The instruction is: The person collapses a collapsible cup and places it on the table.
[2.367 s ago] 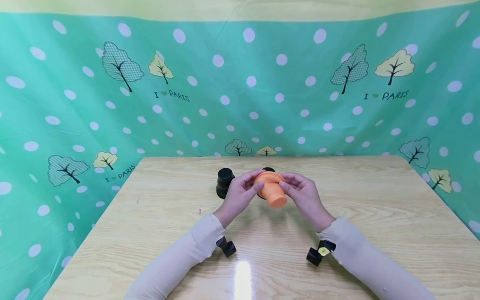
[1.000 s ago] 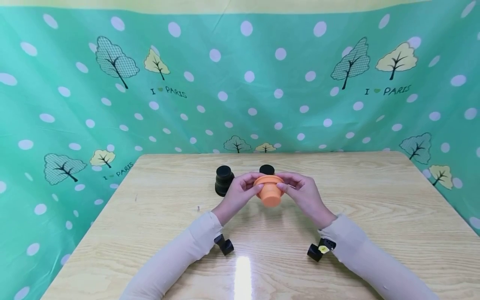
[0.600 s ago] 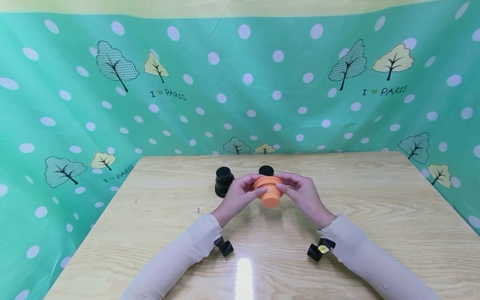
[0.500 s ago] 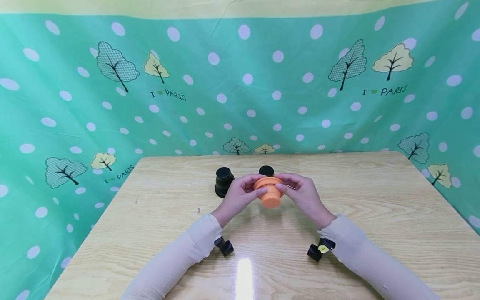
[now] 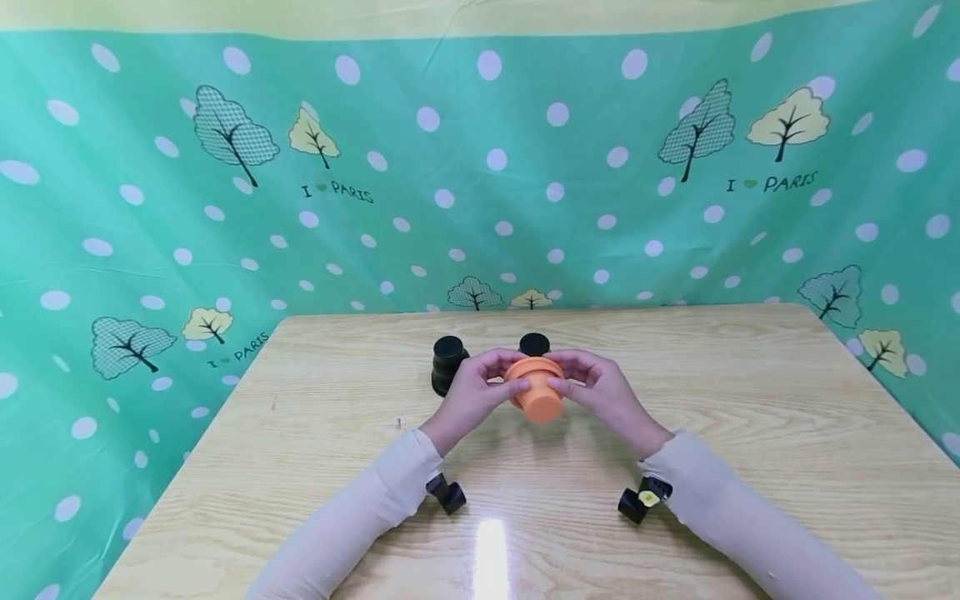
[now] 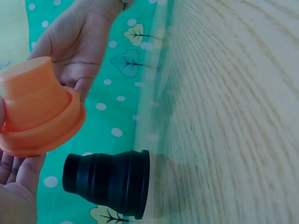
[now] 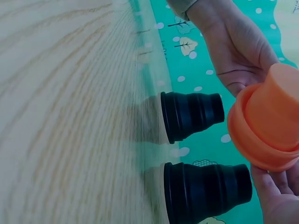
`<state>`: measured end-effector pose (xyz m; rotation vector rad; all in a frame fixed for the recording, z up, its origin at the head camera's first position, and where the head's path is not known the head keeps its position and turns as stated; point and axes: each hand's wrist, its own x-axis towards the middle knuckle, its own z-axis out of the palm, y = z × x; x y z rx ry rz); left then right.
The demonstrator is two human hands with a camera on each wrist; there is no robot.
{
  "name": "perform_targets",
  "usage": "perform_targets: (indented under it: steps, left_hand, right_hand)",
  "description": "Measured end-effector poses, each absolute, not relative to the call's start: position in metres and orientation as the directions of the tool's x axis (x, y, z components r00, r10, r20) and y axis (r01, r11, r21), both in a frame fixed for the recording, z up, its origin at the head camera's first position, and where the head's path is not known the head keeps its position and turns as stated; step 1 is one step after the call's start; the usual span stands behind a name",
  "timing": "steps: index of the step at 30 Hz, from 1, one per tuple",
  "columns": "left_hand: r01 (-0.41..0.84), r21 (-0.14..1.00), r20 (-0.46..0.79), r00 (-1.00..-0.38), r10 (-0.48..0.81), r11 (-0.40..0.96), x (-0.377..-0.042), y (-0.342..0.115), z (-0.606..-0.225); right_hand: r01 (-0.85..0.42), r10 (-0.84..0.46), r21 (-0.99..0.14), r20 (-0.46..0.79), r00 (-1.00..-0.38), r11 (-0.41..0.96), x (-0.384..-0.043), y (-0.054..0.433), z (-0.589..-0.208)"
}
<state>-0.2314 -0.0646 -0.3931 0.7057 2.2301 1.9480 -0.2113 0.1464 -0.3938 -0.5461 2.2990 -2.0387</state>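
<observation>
An orange collapsible cup (image 5: 542, 402) is held up above the table, base toward me and its wide rim facing away. A folded ring shows around its wall in the left wrist view, so it is partly collapsed. My left hand (image 5: 474, 390) grips it from the left, thumb on the wall and fingers behind the rim. From the right my right hand (image 5: 603, 396) grips it the same way. Behind the hands, two black collapsible cups, the left one (image 5: 448, 358) and the right one (image 5: 534, 343), stand rim-down on the table, fully extended in the right wrist view.
The wooden table (image 5: 337, 467) reaches back to a green dotted curtain (image 5: 480, 158). A small dark mark (image 5: 398, 423) lies left of the left hand. A black camera is strapped to each wrist, close over the tabletop.
The orange cup has swung from a rightward tilt to point more straight toward me. Both thumbs have shifted a little lower on its wall. The black cups stay put.
</observation>
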Motion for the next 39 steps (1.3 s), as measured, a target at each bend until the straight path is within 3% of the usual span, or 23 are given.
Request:
perform_targets:
  steps: [8, 16, 26, 39]
  left_hand:
    - [0.229, 0.973, 0.19, -0.878, 0.44, 0.036, -0.229, -0.064, -0.393]
    - [0.327, 0.942, 0.253, -0.842, 0.476, 0.078, -0.226, -0.063, -0.395]
    - [0.396, 0.915, 0.317, -0.823, 0.471, 0.077, -0.225, -0.062, -0.397]
    - [0.34, 0.932, 0.258, -0.866, 0.429, 0.123, -0.216, -0.059, -0.376]
  right_hand:
    - [-0.267, -0.32, -0.958, 0.223, -0.921, 0.1, -0.213, 0.148, -0.396]
    - [-0.334, -0.346, -0.922, 0.254, -0.903, 0.197, -0.21, 0.149, -0.393]
    - [-0.358, -0.328, -0.912, 0.282, -0.902, 0.199, -0.207, 0.146, -0.393]
    - [-0.391, -0.253, -0.894, 0.335, -0.908, 0.221, -0.208, 0.14, -0.395]
